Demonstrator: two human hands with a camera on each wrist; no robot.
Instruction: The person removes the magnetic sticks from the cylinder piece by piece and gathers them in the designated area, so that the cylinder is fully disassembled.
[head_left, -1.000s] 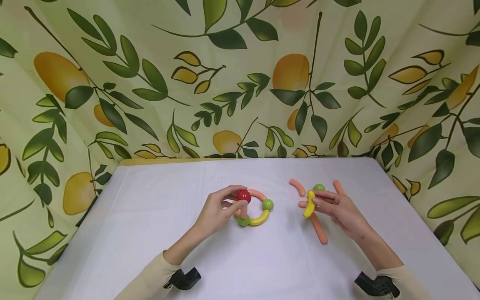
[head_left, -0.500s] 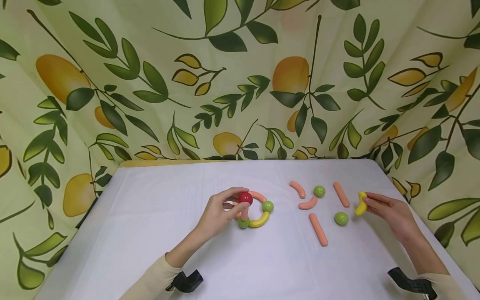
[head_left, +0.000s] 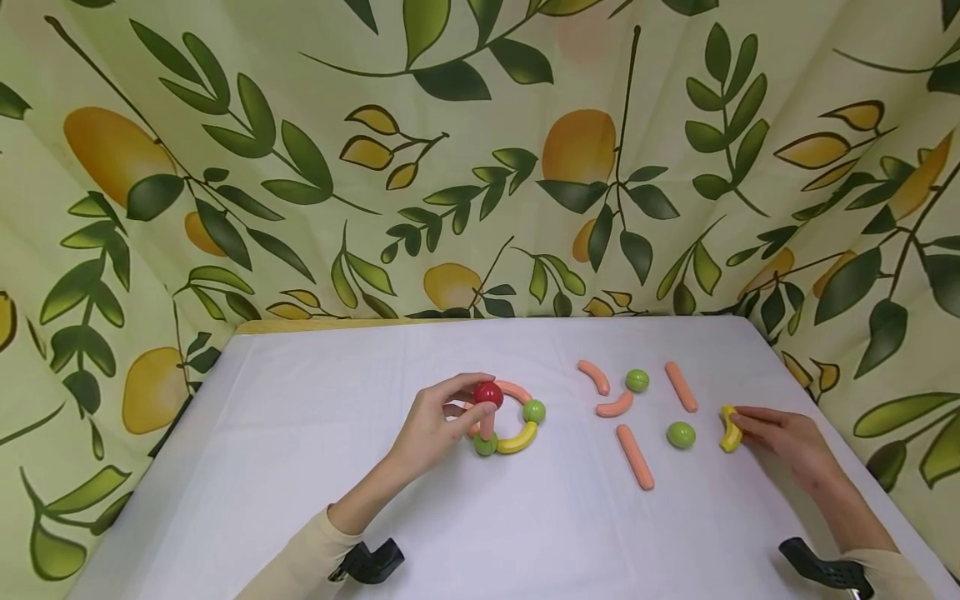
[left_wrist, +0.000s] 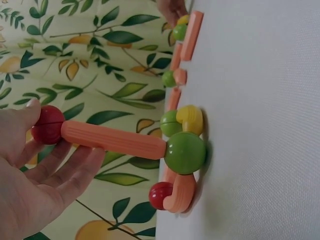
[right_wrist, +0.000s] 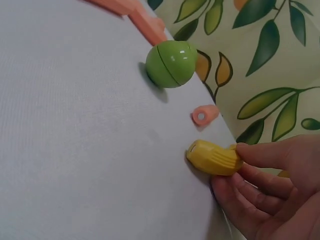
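My left hand [head_left: 426, 425] pinches a red ball [head_left: 487, 395] on top of a straight orange stick [left_wrist: 115, 139]. The stick's lower end meets a green ball [left_wrist: 186, 152], part of a ring of balls and curved pieces on the table. In that ring are a yellow curved piece [head_left: 519, 439], another green ball [head_left: 534, 412] and a second red ball [left_wrist: 161, 195]. At the table's right side, my right hand [head_left: 795, 448] holds a short yellow curved piece [right_wrist: 215, 158] between thumb and fingers, at the tabletop. Whether that piece bears on the cloth is unclear.
Between the hands lie loose pieces: straight orange sticks [head_left: 635, 457], curved orange pieces [head_left: 594, 377] and green balls [head_left: 681, 435]. A white cloth covers the table [head_left: 337, 367]. A leaf-patterned curtain [head_left: 480, 167] hangs behind and along the sides.
My right hand has carried the yellow curved piece from above the loose pieces to the right, then lowered it towards the table. My left hand has stayed on the red ball.
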